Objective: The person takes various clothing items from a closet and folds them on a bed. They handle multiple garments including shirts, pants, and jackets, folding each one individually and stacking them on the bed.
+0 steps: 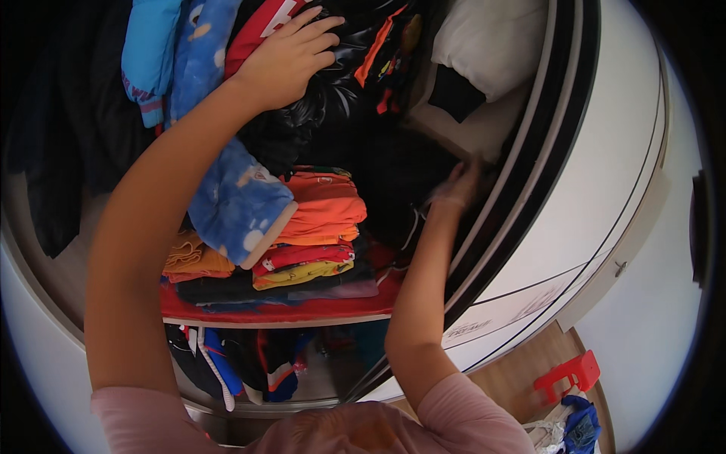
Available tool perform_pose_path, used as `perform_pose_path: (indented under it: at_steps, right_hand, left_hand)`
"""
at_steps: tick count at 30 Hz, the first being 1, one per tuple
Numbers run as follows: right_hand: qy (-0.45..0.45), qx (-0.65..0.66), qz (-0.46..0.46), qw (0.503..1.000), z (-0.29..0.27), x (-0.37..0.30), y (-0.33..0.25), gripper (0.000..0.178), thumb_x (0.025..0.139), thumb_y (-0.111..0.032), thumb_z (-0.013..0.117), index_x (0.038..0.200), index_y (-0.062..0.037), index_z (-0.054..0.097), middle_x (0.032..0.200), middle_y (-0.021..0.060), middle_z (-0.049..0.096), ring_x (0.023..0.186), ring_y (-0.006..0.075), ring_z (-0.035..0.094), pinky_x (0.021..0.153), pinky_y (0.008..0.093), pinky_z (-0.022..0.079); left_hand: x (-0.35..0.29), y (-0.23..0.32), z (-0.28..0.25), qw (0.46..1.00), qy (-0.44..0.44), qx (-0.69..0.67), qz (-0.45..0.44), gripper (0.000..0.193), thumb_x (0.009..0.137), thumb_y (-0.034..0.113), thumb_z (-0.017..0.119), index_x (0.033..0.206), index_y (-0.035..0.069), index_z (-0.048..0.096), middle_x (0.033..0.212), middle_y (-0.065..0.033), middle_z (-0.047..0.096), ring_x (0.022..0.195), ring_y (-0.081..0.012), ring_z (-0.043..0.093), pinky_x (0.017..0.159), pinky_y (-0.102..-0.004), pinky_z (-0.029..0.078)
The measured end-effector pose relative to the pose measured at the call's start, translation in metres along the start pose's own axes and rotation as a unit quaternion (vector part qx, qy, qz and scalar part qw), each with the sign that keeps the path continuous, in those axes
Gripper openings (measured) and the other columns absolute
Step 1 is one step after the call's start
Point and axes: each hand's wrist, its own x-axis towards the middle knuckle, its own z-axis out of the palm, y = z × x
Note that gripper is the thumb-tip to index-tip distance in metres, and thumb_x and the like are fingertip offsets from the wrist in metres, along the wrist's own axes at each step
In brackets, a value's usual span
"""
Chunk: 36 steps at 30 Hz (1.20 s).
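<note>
My left hand (291, 64) lies with fingers stretched over a shiny black puffer jacket (333, 94) hanging in a wardrobe. Beside that wrist hang a blue patterned fleece garment (240, 200) and a bright blue jacket (150, 57). Deeper in on the right, my right hand (460, 185) is at dark clothing (397, 174) near the sliding door's edge; motion blur smears its fingers, and any grip is not visible. Between my forearms, a stack of folded orange clothes (321, 204) rests on the red-covered shelf (280, 314), above red and yellow folded pieces (302, 265).
White sliding doors (605, 151) with black edges bound the right side. A pale bundle (491, 45) sits at the upper right. More clothes (280, 359) hang below the shelf. On the floor stands a red plastic stool (571, 374) beside a heap of fabric (578, 424).
</note>
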Motion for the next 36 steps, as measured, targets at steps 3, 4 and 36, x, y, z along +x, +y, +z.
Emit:
perform_pose_path:
  at_steps: [3,4,36]
  right_hand:
    - [-0.101,-0.153,-0.077,0.980,0.020,-0.004,0.028,0.051,0.080,-0.023,0.063,0.124,-0.0031,0.047,0.127,0.0120,0.046,0.115,0.0216,0.044,0.098,0.0339,0.033]
    - [-0.200,-0.180,-0.090,0.959,0.030,-0.012,0.042,0.044,0.081,-0.021,0.062,0.119,-0.0023,0.051,0.117,0.0120,0.052,0.108,0.0210,0.049,0.092,0.0332,0.038]
    - [-0.108,-0.274,-0.291,0.910,-0.029,-0.043,0.022,0.016,0.083,0.003,0.050,0.094,-0.0031,0.060,0.091,0.0055,0.060,0.085,0.0135,0.056,0.080,0.0254,0.044]
  left_hand:
    - [0.008,0.010,-0.015,0.999,0.023,-0.027,-0.024,0.010,0.073,0.011,0.057,0.079,0.004,0.058,0.104,-0.0099,0.056,0.121,-0.0257,0.041,0.108,-0.0432,0.023]
    - [0.012,0.014,-0.011,0.996,0.038,-0.066,-0.055,0.015,0.074,0.017,0.059,0.079,0.003,0.057,0.101,-0.0110,0.057,0.119,-0.0266,0.043,0.107,-0.0434,0.024]
    - [0.024,0.004,0.076,0.978,0.099,0.119,-0.141,0.032,0.070,0.026,0.061,0.096,0.008,0.059,0.092,-0.0063,0.053,0.110,-0.0238,0.040,0.101,-0.0450,0.024]
